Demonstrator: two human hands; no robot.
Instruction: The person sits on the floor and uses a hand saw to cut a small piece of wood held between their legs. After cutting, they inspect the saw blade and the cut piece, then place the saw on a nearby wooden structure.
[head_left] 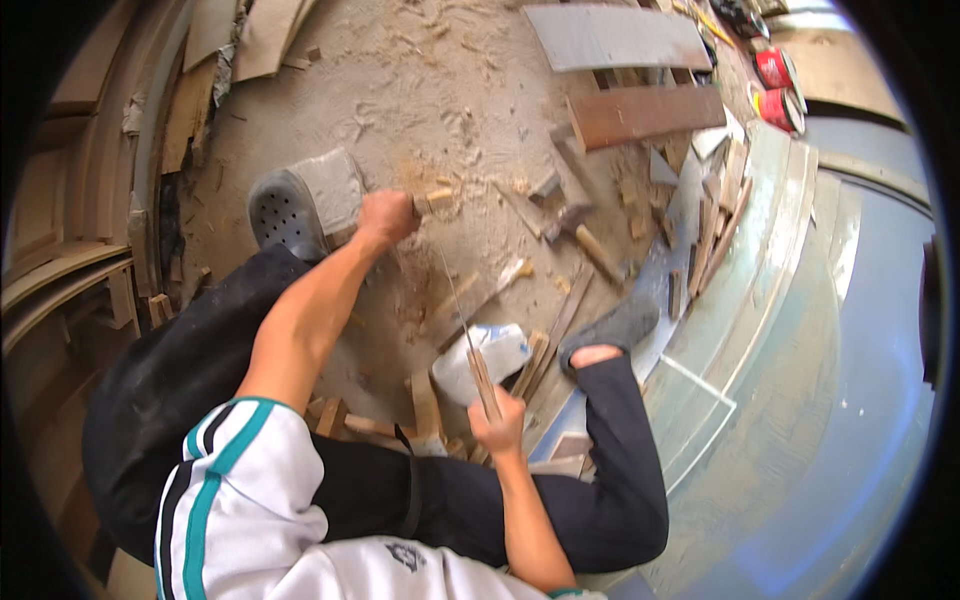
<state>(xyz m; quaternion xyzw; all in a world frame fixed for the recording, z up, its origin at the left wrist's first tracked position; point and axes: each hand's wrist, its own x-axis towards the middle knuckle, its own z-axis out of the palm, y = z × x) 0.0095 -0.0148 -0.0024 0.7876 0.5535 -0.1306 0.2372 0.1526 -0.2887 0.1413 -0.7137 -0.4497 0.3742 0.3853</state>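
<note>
My right hand (498, 424) is closed around the wooden handle of a saw-like tool (482, 375). Its thin blade runs forward and slightly left, seen nearly edge-on, toward my left hand. My left hand (388, 217) is a fist out ahead, closed on a short light piece of wood (437, 200) that sticks out to its right. Whether that piece joins the blade cannot be made out. Below the blade lies a whitish block (485, 362) with a blue mark. A hammer (598, 250) lies on the ground to the right, touched by neither hand.
A grey clog (283, 212) rests beside a pale block (332, 185). Wood offcuts (705, 225) pile up on the right, near a brown board (648, 115) and a grey board (615, 38). Red cans (778, 110) stand far right. A large greenish panel (770, 400) flanks my bent leg.
</note>
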